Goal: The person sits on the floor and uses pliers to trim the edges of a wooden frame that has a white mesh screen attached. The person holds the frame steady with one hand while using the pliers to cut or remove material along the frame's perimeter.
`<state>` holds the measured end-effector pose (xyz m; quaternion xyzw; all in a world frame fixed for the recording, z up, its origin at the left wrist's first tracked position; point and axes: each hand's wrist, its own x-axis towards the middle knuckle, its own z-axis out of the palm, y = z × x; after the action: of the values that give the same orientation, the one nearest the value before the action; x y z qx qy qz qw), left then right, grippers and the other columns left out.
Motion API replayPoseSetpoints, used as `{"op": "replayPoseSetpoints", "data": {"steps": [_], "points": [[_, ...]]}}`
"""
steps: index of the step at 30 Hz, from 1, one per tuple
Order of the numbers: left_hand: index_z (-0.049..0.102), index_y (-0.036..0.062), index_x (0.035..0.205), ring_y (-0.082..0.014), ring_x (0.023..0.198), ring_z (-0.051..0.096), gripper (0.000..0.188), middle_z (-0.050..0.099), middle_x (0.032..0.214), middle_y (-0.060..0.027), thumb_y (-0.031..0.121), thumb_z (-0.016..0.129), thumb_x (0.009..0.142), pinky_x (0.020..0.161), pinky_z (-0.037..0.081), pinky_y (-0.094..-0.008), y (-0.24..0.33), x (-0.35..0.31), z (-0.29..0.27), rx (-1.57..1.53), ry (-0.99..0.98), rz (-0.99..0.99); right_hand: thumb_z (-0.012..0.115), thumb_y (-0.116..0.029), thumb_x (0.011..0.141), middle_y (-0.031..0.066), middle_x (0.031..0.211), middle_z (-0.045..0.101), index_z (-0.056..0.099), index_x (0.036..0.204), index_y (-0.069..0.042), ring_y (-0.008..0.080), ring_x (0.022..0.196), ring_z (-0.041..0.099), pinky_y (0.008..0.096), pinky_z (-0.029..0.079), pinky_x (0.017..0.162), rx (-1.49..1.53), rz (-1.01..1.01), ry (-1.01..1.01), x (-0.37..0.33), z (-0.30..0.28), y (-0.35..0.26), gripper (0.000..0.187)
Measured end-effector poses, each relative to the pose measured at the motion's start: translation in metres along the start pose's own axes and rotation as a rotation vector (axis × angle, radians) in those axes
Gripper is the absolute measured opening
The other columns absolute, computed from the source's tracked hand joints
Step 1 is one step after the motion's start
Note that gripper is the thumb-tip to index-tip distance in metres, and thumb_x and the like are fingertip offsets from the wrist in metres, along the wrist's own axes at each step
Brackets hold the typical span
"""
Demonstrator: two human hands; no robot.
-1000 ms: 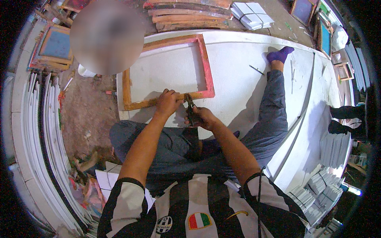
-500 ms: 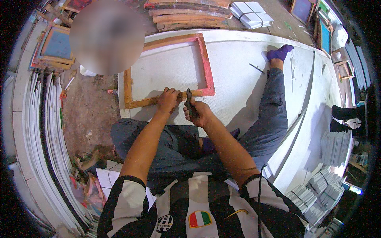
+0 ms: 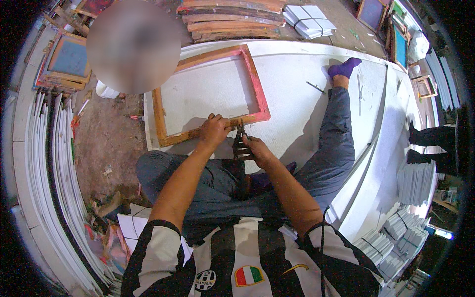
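A rectangular wooden frame (image 3: 182, 137), stained red along its right side, leans over the white board in front of my legs. My left hand (image 3: 214, 130) is closed around its near rail. Just right of it, my right hand (image 3: 255, 150) grips a pair of dark pliers (image 3: 241, 141) by the handles. The pliers' jaws point away from me and meet the near rail; whether they pinch anything there is too small to tell.
The white board (image 3: 292, 79) lies under my outstretched right leg (image 3: 339, 128), with a thin dark tool (image 3: 315, 87) on it. Stacked wooden frames (image 3: 232, 20) and a tied white bundle (image 3: 309, 22) sit beyond. White sheets (image 3: 42, 163) line the left.
The pliers have turned from upright in my fist to lying against the near rail, their handles now spread. The frame has shifted slightly and tilted, its near left corner closer to me.
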<state>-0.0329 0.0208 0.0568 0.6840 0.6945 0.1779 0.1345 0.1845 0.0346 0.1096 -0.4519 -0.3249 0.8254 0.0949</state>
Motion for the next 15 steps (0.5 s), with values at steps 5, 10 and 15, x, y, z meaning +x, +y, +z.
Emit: {"op": "replayPoseSetpoints", "data": {"steps": [5, 10, 15], "points": [[0.074, 0.0100, 0.097, -0.0337, 0.100, 0.061, 0.029, 0.069, 0.098, -0.0102, 0.029, 0.080, 0.076, 0.085, 0.055, -0.0455, 0.004, -0.002, -0.006, -0.048, 0.032, 0.026, 0.050, -0.041, 0.104, 0.0130, 0.108, 0.068, 0.058, 0.126, -0.004, 0.0254, 0.094, 0.069, 0.0428, 0.058, 0.078, -0.028, -0.031, -0.088, 0.010, -0.017, 0.003, 0.043], [0.073, 0.0091, 0.098, -0.0328, 0.101, 0.061, 0.031, 0.069, 0.099, -0.0096, 0.030, 0.080, 0.077, 0.086, 0.054, -0.0457, 0.012, -0.002, -0.018, -0.027, -0.016, -0.019, 0.052, -0.043, 0.103, 0.0113, 0.109, 0.068, 0.058, 0.126, -0.004, 0.0259, 0.094, 0.068, 0.0445, 0.059, 0.078, 0.023, 0.040, -0.096, 0.022, -0.025, -0.004, 0.046], [0.073, 0.0086, 0.097, -0.0319, 0.101, 0.061, 0.032, 0.069, 0.102, -0.0089, 0.031, 0.081, 0.076, 0.085, 0.054, -0.0459, 0.001, -0.005, -0.005, 0.040, 0.024, 0.006, 0.052, -0.048, 0.102, 0.0087, 0.103, 0.069, 0.062, 0.120, -0.004, 0.0238, 0.086, 0.067, 0.0416, 0.057, 0.071, -0.027, -0.032, -0.157, 0.027, -0.024, 0.000, 0.048]]}}
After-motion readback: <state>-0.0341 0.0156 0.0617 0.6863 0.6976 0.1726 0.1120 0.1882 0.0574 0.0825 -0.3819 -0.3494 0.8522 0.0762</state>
